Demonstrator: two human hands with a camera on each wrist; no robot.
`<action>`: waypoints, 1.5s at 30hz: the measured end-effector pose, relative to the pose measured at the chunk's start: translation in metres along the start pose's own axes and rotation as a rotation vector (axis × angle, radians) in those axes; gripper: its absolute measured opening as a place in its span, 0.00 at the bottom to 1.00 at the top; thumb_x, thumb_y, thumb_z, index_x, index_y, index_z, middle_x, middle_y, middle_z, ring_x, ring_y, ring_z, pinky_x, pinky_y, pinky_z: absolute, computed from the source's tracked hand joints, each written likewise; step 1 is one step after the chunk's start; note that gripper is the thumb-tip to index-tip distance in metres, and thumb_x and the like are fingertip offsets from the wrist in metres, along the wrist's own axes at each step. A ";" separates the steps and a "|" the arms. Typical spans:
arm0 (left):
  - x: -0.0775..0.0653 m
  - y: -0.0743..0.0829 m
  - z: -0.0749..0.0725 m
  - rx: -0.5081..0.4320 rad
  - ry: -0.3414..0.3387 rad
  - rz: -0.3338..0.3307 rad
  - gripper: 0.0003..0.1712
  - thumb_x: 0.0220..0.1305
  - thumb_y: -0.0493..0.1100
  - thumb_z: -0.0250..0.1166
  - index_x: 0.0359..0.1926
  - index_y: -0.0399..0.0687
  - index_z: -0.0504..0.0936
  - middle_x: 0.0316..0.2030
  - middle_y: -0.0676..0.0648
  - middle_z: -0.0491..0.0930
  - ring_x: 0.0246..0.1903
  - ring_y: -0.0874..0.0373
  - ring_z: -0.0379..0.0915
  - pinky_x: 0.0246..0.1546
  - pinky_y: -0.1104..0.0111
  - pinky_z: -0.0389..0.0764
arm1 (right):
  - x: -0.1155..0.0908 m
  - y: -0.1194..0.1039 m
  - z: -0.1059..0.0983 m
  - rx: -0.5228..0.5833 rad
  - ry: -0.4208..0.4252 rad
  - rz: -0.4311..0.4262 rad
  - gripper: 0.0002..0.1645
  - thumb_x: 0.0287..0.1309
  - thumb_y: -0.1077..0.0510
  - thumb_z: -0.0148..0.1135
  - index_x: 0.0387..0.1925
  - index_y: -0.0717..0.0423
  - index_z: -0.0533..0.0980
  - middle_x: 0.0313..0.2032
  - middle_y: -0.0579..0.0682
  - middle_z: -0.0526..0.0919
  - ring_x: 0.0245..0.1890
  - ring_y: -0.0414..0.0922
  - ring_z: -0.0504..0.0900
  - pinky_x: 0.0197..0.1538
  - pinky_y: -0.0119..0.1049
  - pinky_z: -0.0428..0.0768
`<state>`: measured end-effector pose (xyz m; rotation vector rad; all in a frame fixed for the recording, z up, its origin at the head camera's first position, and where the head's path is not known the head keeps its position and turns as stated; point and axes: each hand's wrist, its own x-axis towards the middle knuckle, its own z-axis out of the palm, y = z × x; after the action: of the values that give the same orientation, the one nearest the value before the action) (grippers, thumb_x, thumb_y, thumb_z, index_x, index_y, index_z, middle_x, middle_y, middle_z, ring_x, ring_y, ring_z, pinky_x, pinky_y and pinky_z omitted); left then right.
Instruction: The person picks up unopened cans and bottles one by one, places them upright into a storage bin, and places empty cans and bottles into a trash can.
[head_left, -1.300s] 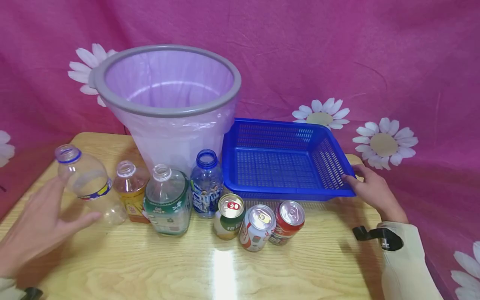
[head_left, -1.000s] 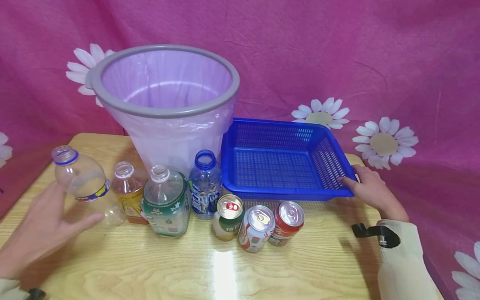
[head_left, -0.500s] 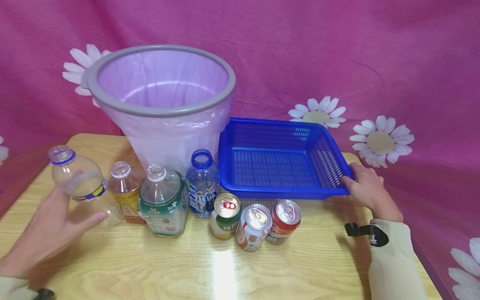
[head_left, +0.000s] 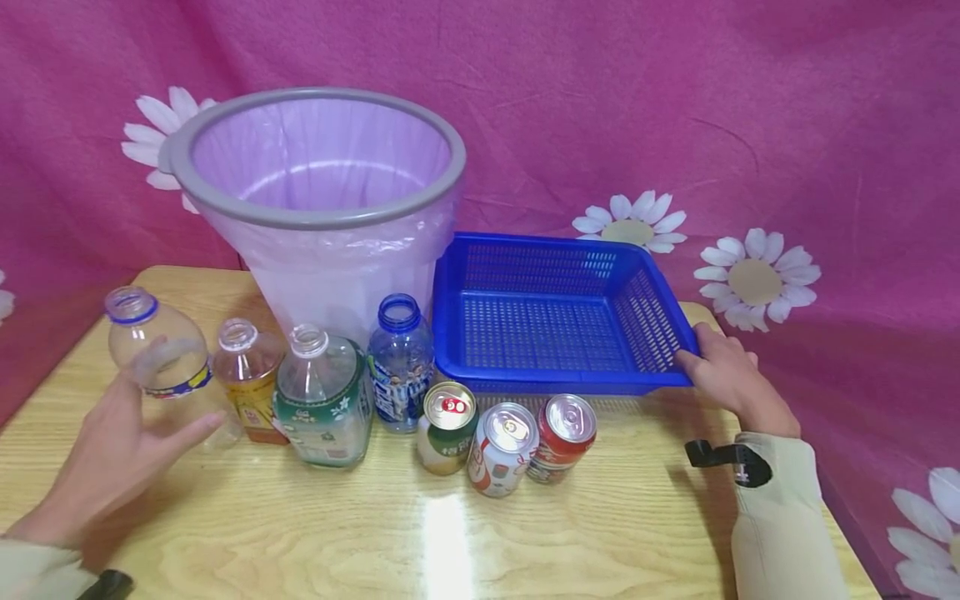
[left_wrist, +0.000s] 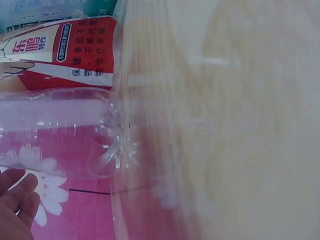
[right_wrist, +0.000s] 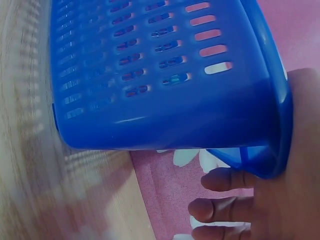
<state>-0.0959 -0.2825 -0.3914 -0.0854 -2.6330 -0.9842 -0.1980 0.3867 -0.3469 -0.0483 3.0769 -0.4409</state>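
At the left, my left hand [head_left: 120, 437] is around the near side of a clear plastic bottle [head_left: 161, 350] that has a blue neck ring. Its thumb is stretched out in front, and fingers show through the plastic. In the left wrist view, curved fingertips [left_wrist: 22, 197] lie beside the bottle's body [left_wrist: 55, 132]; whether they touch it I cannot tell. My right hand [head_left: 731, 371] grips the near right corner of a blue plastic basket [head_left: 562, 385], thumb over the rim. Several of its fingers [right_wrist: 225, 207] show below the rim in the right wrist view.
Right of the clear bottle stand a brown-orange bottle [head_left: 251, 387], a green-labelled bottle [head_left: 322, 417] and a blue bottle [head_left: 401, 375]. Three drink cans follow: green-white [head_left: 447, 429], white [head_left: 502, 450] and red [head_left: 562, 437]. Behind is a lined bin [head_left: 337, 267] with a grey rim.
My left hand has moved slightly right, closer round the clear bottle, whose neck has shifted a little right. My right hand stays on the basket corner. The whole view has drifted slightly.
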 end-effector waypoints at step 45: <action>0.015 0.014 0.045 -0.943 0.567 0.081 0.35 0.45 0.19 0.59 0.56 0.42 0.69 0.39 0.53 0.83 0.42 0.65 0.79 0.48 0.79 0.75 | -0.003 -0.002 -0.001 -0.007 -0.031 0.017 0.24 0.69 0.46 0.42 0.52 0.62 0.65 0.41 0.62 0.76 0.49 0.62 0.67 0.42 0.52 0.60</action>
<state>-0.1202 -0.2436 -0.4093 -0.1054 -1.4922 -1.8045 -0.1952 0.3854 -0.3456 -0.0290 3.0466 -0.4250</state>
